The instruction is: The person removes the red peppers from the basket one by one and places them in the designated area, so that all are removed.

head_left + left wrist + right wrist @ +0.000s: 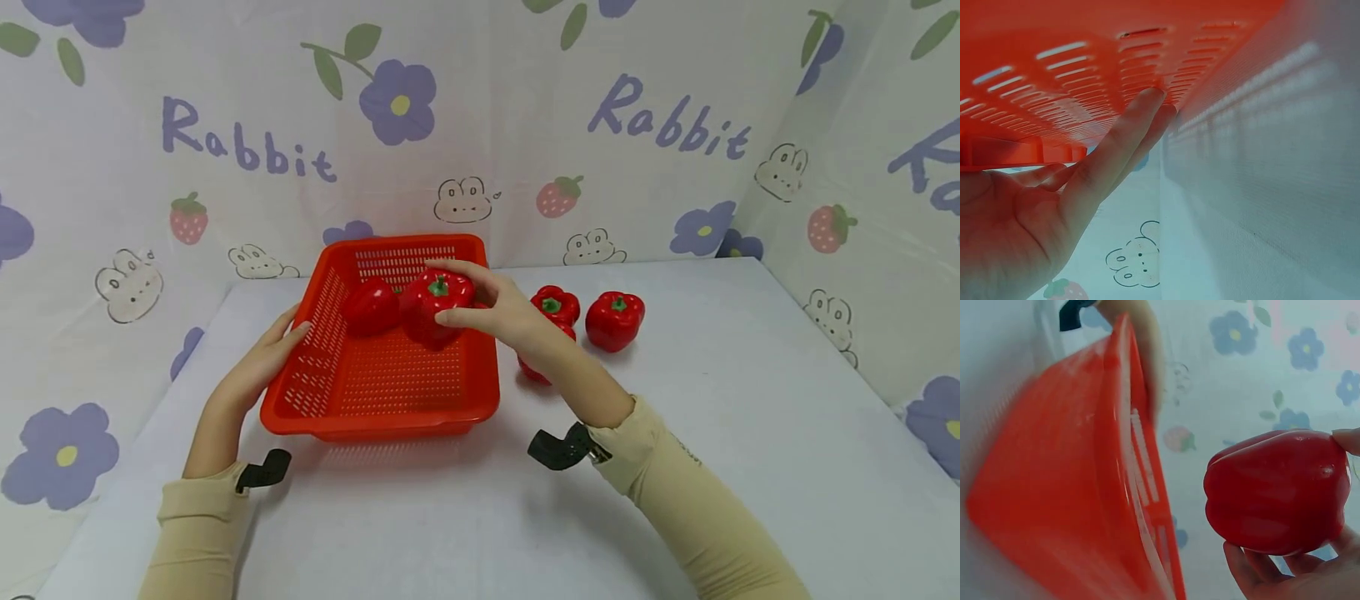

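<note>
Right hand (498, 304): grip holding a red pepper (431, 317) between thumb and fingers, middle of the frame, above the basket
Left hand (264, 360): fingers straight, touching the outer wall, left of centre
Red basket (397, 422): on the bench (720, 417), left of centre
Inside: second pepper (371, 308), far end
Loose peppers (615, 322): three, right of centre, one partly behind the right wrist

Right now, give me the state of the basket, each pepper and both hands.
Basket: opening upward
Left hand: touching basket's side
Held pepper: stem up, above basket
Right hand: gripping held pepper
Inner pepper: on its side
Rear pepper: stem up
Rightmost pepper: stem up
Front pepper: partly hidden, orientation unclear
</note>
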`<action>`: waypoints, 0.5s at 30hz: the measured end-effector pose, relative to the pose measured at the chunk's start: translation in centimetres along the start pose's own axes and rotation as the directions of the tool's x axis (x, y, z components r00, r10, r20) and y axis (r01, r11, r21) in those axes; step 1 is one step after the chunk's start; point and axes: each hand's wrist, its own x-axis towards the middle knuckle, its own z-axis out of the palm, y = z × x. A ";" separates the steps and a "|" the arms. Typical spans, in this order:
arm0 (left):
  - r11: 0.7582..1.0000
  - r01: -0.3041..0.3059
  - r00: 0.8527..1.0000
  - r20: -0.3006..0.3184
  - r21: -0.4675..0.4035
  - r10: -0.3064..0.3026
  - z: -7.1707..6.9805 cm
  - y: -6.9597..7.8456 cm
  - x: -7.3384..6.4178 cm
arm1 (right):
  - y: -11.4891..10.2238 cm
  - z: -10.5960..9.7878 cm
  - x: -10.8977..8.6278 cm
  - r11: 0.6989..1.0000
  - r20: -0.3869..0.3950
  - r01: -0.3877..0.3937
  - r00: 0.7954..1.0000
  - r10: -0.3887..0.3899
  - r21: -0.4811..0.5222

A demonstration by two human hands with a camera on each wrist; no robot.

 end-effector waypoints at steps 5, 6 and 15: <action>1.000 -0.001 1.000 0.000 -0.004 0.001 0.1 -0.1 -0.1 | 0.3 -2.2 -1.3 1.000 -0.070 -0.029 0.997 0.030 0.012; 1.000 -0.004 1.000 0.002 -0.006 0.004 0.1 -0.1 -0.2 | 0.4 -2.6 -1.6 0.999 -0.084 -0.030 0.996 0.031 0.011; 1.000 0.011 1.000 -0.001 -0.008 -0.011 0.1 -0.1 -0.4 | 1.7 -7.1 -4.0 0.999 -0.225 -0.032 0.974 0.037 0.024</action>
